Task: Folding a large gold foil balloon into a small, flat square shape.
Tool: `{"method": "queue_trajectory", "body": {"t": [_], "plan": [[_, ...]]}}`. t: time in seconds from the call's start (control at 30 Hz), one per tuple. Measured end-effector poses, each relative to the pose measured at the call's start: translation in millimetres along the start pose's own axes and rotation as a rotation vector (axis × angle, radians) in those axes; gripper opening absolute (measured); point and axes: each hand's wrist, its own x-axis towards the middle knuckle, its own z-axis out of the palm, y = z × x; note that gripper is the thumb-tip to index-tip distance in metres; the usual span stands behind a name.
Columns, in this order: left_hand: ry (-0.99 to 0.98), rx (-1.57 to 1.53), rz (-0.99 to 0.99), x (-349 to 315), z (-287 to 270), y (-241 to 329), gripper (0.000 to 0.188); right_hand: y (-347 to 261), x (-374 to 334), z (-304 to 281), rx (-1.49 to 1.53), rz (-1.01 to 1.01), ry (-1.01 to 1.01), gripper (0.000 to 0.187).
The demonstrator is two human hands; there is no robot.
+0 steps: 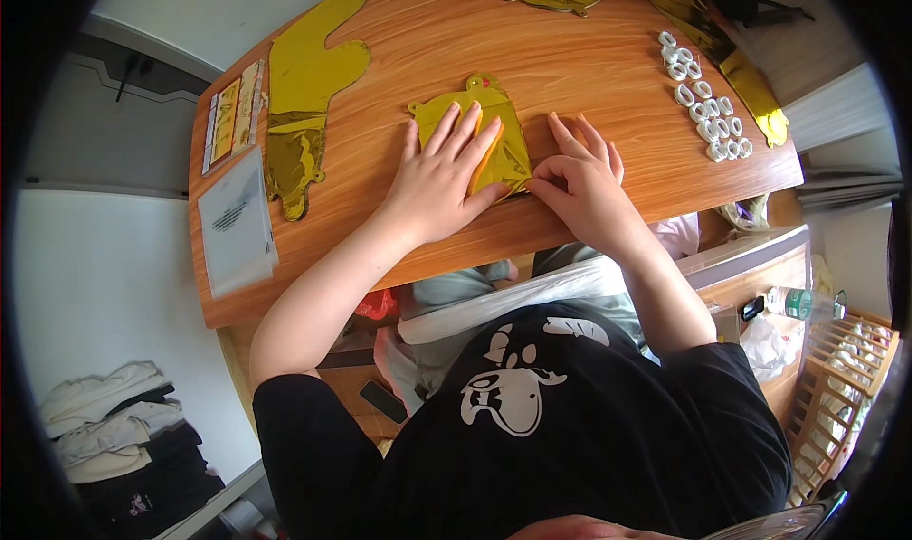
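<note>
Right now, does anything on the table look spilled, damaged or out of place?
Nothing clearly stands out. The foil lies under your left hand, with your right hand at its corner; the white rings sit in a loose cluster off right.

1 shiny, gold-coloured, foil piece (510, 146) with a roughly four-sided outline lies flat on the brown wood-grain tabletop (399, 46), near its front edge. 1 rounded tab (477, 82) with a small red mark juts from its top, and 1 smaller tab (412, 109) from its upper left corner. Creases run toward its lower right corner. 1 narrow orange band (486, 149) shows along its middle, partly covered.
</note>
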Motion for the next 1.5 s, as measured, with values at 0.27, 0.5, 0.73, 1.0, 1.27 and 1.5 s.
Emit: {"method": "queue_trajectory", "body": {"t": [0.27, 0.5, 0.73, 1.0, 1.27, 1.5], "plan": [[0.056, 0.023, 0.027, 0, 4, -2, 0.08, 1, -3, 2, 0.004, -0.035, 0.047, 0.019], [0.063, 0.018, 0.029, 1, 3, -1, 0.081, 2, -4, 5, -0.006, -0.066, 0.116, 0.015], [0.058, 0.025, 0.017, 0, 4, 0, 0.082, 3, -4, -7, 0.081, -0.215, 0.214, 0.019], [0.065, 0.049, 0.023, 1, 6, -2, 0.083, 26, 3, -27, -0.306, -0.721, 0.024, 0.034], [0.062, 0.048, 0.03, 1, 6, -2, 0.083, 37, -1, -33, -0.284, -0.675, -0.112, 0.039], [0.057, 0.038, 0.036, 0, 5, -2, 0.084, 43, 7, -49, -0.226, -0.669, -0.203, 0.038]]}}
